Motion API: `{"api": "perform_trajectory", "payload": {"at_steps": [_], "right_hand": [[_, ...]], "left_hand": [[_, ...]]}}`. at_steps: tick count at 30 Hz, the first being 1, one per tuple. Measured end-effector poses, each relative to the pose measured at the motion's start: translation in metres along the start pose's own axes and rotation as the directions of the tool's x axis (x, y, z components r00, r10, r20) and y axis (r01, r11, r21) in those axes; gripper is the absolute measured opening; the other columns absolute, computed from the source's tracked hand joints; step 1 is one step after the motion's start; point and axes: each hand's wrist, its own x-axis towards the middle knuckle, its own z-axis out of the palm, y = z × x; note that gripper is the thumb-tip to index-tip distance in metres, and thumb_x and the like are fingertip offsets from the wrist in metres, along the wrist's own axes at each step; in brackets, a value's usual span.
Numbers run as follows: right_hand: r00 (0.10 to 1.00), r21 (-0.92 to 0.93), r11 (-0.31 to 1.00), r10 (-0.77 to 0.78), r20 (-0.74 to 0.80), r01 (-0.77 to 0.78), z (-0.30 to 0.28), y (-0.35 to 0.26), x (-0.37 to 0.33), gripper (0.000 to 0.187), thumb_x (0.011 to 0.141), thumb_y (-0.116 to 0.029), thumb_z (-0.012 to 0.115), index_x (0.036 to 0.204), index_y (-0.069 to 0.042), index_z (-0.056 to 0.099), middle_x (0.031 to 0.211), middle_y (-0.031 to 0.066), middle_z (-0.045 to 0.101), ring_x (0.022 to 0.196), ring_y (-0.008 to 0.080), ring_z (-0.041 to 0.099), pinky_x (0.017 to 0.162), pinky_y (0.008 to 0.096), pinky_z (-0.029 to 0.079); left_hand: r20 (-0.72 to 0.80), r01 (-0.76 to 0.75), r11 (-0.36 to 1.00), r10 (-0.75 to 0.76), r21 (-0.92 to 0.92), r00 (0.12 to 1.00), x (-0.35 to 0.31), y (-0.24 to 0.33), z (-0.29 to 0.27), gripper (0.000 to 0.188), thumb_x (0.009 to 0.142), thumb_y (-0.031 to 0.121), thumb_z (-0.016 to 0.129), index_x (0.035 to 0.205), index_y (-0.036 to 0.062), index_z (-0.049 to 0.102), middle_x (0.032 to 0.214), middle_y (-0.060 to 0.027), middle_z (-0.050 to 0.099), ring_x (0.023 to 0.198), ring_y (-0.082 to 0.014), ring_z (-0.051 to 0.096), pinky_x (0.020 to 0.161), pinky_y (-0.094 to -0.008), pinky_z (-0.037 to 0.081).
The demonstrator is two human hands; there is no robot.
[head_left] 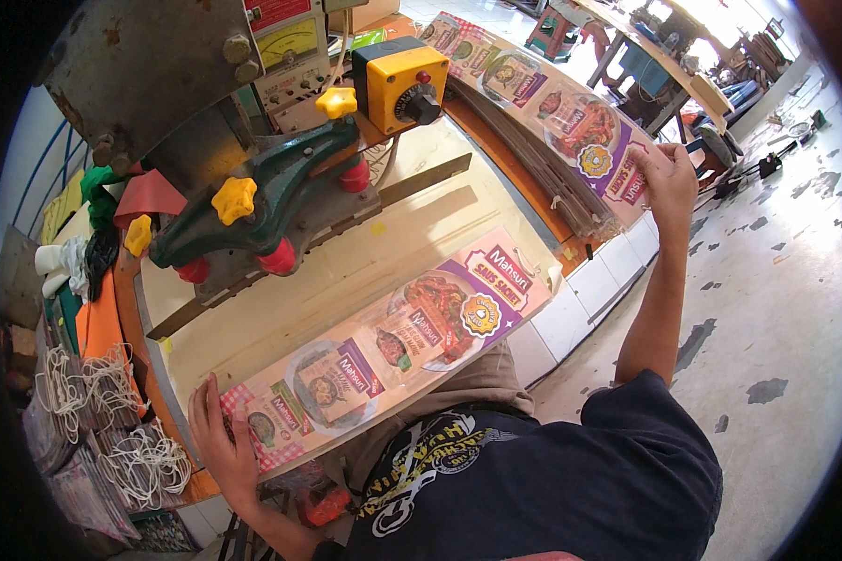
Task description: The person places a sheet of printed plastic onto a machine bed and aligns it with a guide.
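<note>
A long printed plastic-looking strip [421, 327], pink and purple with food pictures and a checked end, lies slanted across the pale work board [346, 252] in front of me. My left hand [223, 439] holds its left end, thumb over the checked corner. Far out to the right, my right hand [669, 182] grips the near end of a second strip [552, 107] with the same print. That one rests on a pile beside the board; whether it is one sheet or several I cannot tell. My right fingertips are partly hidden.
A press machine with a green clamp arm [271, 182], yellow knobs and a metal bar [313, 243] stands over the board. A yellow-black dial box [398, 84] sits behind. Bundles with white cords [145, 463] lie at left. A wooden table [655, 56] stands far right.
</note>
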Motion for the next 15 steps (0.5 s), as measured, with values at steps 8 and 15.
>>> {"api": "perform_trajectory", "payload": {"at_steps": [8, 15], "right_hand": [[0.983, 0.120, 0.988, -0.073, -0.169, 0.094, -0.006, -0.007, -0.013, 0.042, 0.089, -0.034, 0.079, 0.109, 0.000, 0.065, 0.098, 0.0108, 0.071, 0.086, 0.0184, 0.069, 0.078, 0.0340, 0.054], [0.943, 0.248, 0.944, -0.136, -0.303, 0.216, -0.021, 0.003, -0.018, 0.031, 0.091, -0.021, 0.078, 0.110, -0.001, 0.065, 0.107, 0.0072, 0.068, 0.096, 0.0156, 0.065, 0.086, 0.0307, 0.052]], "left_hand": [[-0.001, -0.007, 1.000, 0.007, 0.002, 1.000, 0.000, -0.001, -0.001, 0.056, 0.102, 0.040, 0.047, 0.149, 0.0088, 0.048, 0.146, -0.0191, 0.049, 0.139, -0.0397, 0.041, 0.115, -0.0493, 0.029], [-0.005, 0.002, 1.000, -0.002, -0.012, 1.000, 0.001, 0.001, -0.003, 0.058, 0.101, 0.038, 0.050, 0.150, 0.0078, 0.046, 0.147, -0.0202, 0.049, 0.138, -0.0405, 0.042, 0.115, -0.0490, 0.030]]}}
